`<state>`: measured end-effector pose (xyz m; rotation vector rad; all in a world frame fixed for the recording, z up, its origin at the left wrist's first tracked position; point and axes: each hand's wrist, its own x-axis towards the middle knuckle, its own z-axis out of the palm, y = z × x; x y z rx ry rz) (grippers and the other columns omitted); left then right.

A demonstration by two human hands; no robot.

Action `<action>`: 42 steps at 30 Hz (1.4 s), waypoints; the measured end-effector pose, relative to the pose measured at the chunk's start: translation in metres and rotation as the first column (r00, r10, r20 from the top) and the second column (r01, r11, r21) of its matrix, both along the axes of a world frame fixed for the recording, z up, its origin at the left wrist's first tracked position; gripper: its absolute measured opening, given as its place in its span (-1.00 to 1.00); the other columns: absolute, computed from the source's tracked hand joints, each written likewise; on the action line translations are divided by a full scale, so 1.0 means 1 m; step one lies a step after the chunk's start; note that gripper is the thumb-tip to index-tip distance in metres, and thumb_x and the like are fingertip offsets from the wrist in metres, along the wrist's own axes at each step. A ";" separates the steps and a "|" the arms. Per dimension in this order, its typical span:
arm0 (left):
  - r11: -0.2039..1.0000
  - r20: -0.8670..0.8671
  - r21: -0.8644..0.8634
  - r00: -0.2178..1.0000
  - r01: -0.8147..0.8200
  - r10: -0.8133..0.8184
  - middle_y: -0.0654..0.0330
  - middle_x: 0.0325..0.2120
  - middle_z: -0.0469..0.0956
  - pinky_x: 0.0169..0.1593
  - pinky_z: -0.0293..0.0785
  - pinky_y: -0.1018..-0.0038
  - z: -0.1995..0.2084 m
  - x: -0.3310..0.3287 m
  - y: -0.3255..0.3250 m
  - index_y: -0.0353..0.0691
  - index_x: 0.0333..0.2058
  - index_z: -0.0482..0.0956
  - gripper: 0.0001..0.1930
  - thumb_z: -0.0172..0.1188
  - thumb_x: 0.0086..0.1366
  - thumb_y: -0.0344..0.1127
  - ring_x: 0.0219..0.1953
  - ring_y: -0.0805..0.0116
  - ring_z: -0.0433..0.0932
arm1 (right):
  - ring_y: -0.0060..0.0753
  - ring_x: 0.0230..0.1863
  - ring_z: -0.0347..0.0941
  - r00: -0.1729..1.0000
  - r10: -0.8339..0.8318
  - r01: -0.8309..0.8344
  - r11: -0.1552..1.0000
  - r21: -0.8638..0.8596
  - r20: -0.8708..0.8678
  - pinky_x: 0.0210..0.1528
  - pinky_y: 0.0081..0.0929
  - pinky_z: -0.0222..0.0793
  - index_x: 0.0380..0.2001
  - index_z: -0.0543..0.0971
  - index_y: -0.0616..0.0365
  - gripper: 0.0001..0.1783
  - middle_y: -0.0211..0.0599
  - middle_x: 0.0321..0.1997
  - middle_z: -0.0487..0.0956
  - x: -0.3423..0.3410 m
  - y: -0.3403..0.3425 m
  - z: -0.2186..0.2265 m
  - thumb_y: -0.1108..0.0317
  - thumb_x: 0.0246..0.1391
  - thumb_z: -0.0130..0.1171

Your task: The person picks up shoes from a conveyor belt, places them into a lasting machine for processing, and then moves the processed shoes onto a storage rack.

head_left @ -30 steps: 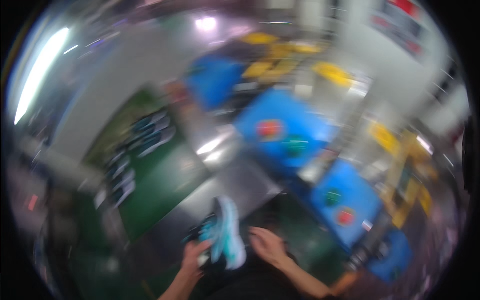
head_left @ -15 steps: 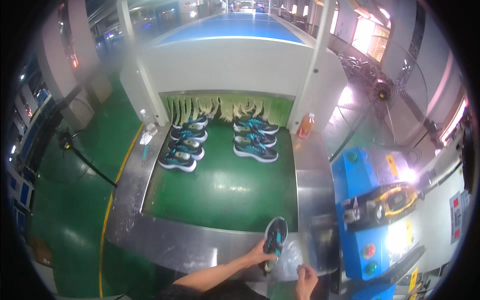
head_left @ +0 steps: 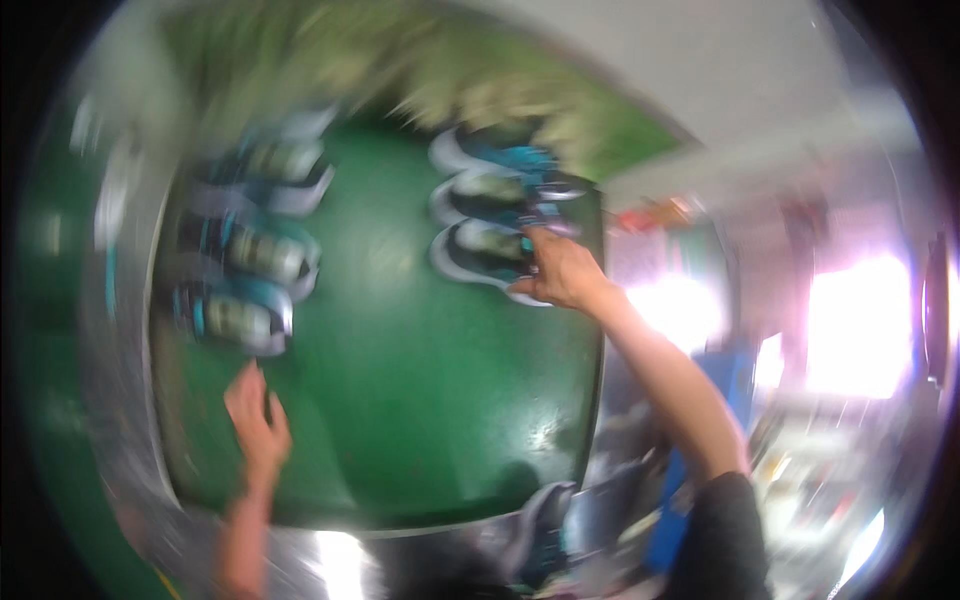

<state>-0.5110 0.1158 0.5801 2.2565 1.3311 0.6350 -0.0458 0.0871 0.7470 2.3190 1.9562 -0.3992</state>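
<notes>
My right hand [head_left: 565, 272] grips the toe end of the nearest sneaker [head_left: 478, 250] in the right-hand row, thumb on the near side and fingers over the top. That sneaker is black and teal with a white sole and stays on the green belt [head_left: 390, 400]. My left hand [head_left: 258, 420] is open, thumb apart, its fingertips just short of the nearest sneaker [head_left: 235, 318] in the left-hand row. Another sneaker [head_left: 542, 535] lies at the metal front edge, close to my body. Motion blurs much of the view.
Further sneakers [head_left: 265, 250] stand behind in both rows, reaching back to a frayed green strip curtain [head_left: 370, 60]. A metal rim [head_left: 420, 535] borders the belt. Blue equipment [head_left: 725, 385] stands to the right, beside a bright window [head_left: 860, 325].
My view has moved closer and tilted. My left hand has let go of the loose sneaker, now at the front edge, and reached to the left row. My right hand has taken hold of a right-row sneaker.
</notes>
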 end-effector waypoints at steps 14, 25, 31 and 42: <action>0.565 0.450 -0.783 0.864 0.260 0.226 -0.16 0.21 0.18 0.26 0.15 0.16 0.129 0.012 -0.014 -0.37 0.26 0.00 -0.18 0.10 0.26 0.11 0.24 0.01 0.21 | -0.18 0.09 0.34 0.239 -0.704 0.787 0.544 -0.291 -0.669 0.18 -0.29 0.23 0.11 0.30 0.36 -0.19 -0.10 0.07 0.41 -0.324 -0.286 0.179 0.24 -0.20 0.40; -0.302 0.949 -0.277 0.309 0.912 0.063 -0.03 0.17 0.30 0.20 0.33 0.19 0.355 -0.035 -0.217 -0.33 0.27 0.07 -0.02 0.34 -0.13 -0.16 0.11 0.10 0.42 | -0.25 0.28 0.18 -0.080 0.170 0.936 0.352 -0.015 -0.982 0.22 -0.28 0.20 0.28 0.11 0.17 -0.12 -0.16 0.25 0.25 -0.452 -0.449 0.185 0.25 -0.03 0.35; -0.312 0.896 -0.406 0.441 0.859 0.047 0.00 0.16 0.29 0.25 0.26 0.25 0.340 -0.018 -0.388 -0.35 0.23 0.15 -0.12 0.25 -0.11 -0.21 0.17 0.16 0.34 | -0.19 0.19 0.29 0.385 -0.038 0.907 0.203 0.370 -0.922 0.23 -0.39 0.17 0.24 0.11 0.32 -0.12 -0.06 0.14 0.36 -0.487 -0.530 0.184 0.28 -0.05 0.36; 0.093 0.690 -0.204 0.210 0.975 -0.693 -0.22 0.25 0.09 0.34 0.03 0.31 0.315 0.337 -0.466 -0.44 0.26 -0.06 -0.28 0.16 0.24 -0.43 0.33 0.06 0.08 | -0.25 0.16 0.25 -0.077 -0.091 0.970 -0.237 -0.053 -0.993 0.22 -0.34 0.15 0.17 0.23 0.32 -0.21 -0.13 0.10 0.37 -0.388 -0.624 0.212 0.34 -0.15 0.32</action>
